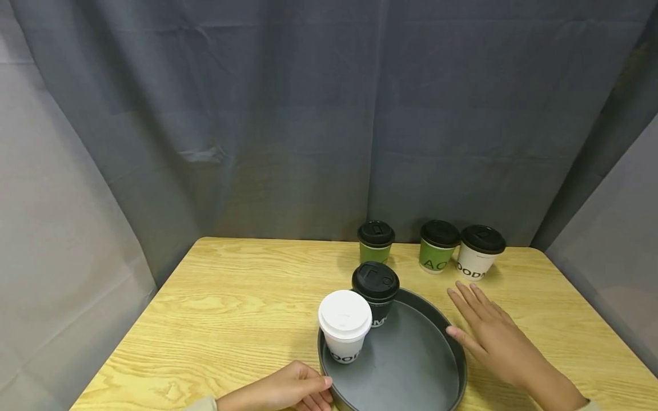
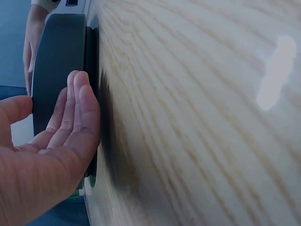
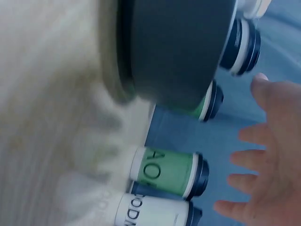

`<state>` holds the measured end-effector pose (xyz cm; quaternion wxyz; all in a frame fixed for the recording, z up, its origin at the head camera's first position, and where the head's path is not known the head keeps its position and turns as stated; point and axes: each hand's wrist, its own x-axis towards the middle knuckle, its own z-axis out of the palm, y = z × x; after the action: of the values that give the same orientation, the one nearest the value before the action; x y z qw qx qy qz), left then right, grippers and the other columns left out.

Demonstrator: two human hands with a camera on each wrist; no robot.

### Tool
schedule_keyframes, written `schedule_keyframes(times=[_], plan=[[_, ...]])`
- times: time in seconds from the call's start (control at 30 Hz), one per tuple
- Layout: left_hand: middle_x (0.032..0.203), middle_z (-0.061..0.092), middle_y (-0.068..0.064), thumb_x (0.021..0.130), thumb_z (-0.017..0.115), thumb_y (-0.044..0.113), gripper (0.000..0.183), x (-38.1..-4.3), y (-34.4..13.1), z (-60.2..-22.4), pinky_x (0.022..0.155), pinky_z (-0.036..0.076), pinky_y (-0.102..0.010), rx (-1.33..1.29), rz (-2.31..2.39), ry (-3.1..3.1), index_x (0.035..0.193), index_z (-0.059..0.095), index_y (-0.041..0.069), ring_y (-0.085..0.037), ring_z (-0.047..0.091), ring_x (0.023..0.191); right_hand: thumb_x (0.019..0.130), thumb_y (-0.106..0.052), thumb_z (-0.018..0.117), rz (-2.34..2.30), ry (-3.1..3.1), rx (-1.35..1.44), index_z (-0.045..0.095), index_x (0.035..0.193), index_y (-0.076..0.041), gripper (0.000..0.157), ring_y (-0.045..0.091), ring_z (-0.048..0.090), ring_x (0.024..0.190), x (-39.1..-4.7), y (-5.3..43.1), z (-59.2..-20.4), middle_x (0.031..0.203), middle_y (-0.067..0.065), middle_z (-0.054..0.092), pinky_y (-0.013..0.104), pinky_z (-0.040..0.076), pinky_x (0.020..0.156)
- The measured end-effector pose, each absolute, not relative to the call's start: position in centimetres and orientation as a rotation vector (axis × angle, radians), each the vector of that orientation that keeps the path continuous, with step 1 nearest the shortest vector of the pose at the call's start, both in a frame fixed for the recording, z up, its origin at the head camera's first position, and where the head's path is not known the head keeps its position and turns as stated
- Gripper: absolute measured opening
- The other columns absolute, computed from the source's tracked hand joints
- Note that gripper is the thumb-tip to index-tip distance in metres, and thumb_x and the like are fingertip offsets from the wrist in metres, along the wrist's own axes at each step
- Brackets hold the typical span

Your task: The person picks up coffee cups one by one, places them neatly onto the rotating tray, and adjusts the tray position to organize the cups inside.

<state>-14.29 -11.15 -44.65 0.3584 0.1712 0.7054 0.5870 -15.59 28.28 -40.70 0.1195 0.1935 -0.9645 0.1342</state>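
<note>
A round dark-grey tray with a raised rim stands near the table's front edge. On its left part are a white cup with a white lid and, just behind, a black cup with a black lid, both upright. My left hand holds the tray's front-left edge; in the left wrist view its thumb touches the rim and the fingers lie along the outer wall. Beside the tray's right rim, my right hand is spread and holds nothing.
Behind the tray stand a green cup, another green cup to its right, and a white cup with a black lid beside that one. The wooden table ends at a grey curtain. Light cloth panels flank both sides.
</note>
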Motion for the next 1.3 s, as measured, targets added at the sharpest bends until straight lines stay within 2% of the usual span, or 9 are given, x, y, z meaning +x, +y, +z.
schedule_keyframes(times=[0.33, 0.57, 0.7, 0.97, 1.3], plan=[[0.085, 0.070, -0.017, 0.100, 0.050, 0.025, 0.045, -14.2, -11.1, -44.7, 0.064, 0.054, -0.021, 0.437, 1.531, 1.799, 0.097, 0.064, -0.017, -0.007, 0.063, 0.068, 0.094, -0.033, 0.061, 0.436, -2.623, 0.484, 0.034, 0.147, -0.004, 0.065, 0.044, 0.014, 0.142, -19.2, 30.7, -39.4, 0.154, 0.022, 0.023, 0.072, 0.024, 0.095], [0.087, 0.071, -0.018, 0.100, 0.050, 0.027, 0.045, -14.1, -11.0, -44.5, 0.063, 0.054, -0.020, 0.437, 1.533, 1.788, 0.098, 0.064, -0.016, -0.006, 0.064, 0.069, 0.093, -0.033, 0.063, 0.406, -2.585, 0.421, 0.037, 0.144, -0.003, 0.065, 0.051, 0.019, 0.137, -21.5, 31.8, -38.5, 0.147, 0.030, 0.028, 0.074, 0.025, 0.094], [0.087, 0.071, -0.017, 0.100, 0.050, 0.027, 0.045, -14.1, -11.0, -44.5, 0.064, 0.054, -0.020, 0.433, 1.538, 1.786, 0.098, 0.064, -0.017, -0.006, 0.064, 0.069, 0.093, -0.033, 0.062, 0.385, -2.584, 0.398, 0.036, 0.143, 0.001, 0.066, 0.057, 0.020, 0.133, -23.1, 32.6, -38.2, 0.144, 0.035, 0.027, 0.073, 0.025, 0.096], [0.087, 0.071, -0.017, 0.099, 0.050, 0.027, 0.045, -14.0, -11.0, -44.4, 0.062, 0.053, -0.019, 0.412, 1.538, 1.799, 0.097, 0.065, -0.014, -0.006, 0.063, 0.069, 0.097, -0.036, 0.054, 0.474, -2.648, 0.263, 0.027, 0.147, 0.004, 0.069, 0.059, 0.011, 0.134, -26.4, 34.2, -37.9, 0.148, 0.038, 0.015, 0.076, 0.018, 0.095], [0.087, 0.071, -0.017, 0.100, 0.050, 0.028, 0.044, -14.0, -11.0, -44.6, 0.060, 0.052, -0.017, 0.403, 1.527, 1.807, 0.097, 0.065, -0.014, -0.006, 0.063, 0.068, 0.099, -0.044, 0.046, 0.477, -2.786, 0.115, 0.022, 0.146, 0.009, 0.075, 0.064, 0.012, 0.128, -29.0, 35.0, -37.9, 0.144, 0.044, 0.012, 0.078, 0.023, 0.088]])
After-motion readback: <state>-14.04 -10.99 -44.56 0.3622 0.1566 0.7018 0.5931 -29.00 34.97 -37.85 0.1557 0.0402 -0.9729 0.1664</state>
